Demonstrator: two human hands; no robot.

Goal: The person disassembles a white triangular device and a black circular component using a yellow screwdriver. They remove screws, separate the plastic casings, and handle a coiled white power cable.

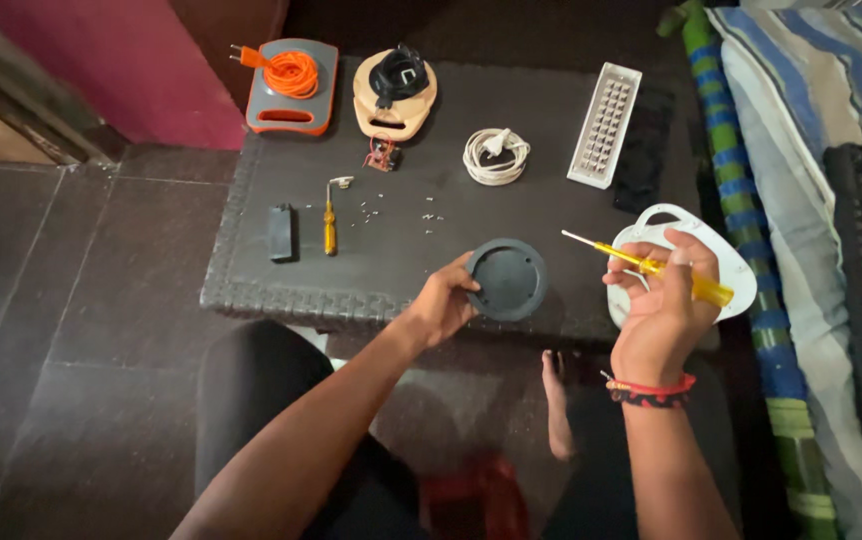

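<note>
Head view: left hand (444,303) grips black disc (508,279); right hand (663,300) holds yellow screwdriver (651,265).

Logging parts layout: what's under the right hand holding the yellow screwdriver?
A white flat housing plate with a handle cutout lies under the right hand and yellow screwdriver, on the dark table. The hand covers its middle.

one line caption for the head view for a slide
Left hand holds a dark round disc at the table edge; right hand holds a yellow screwdriver.
</note>
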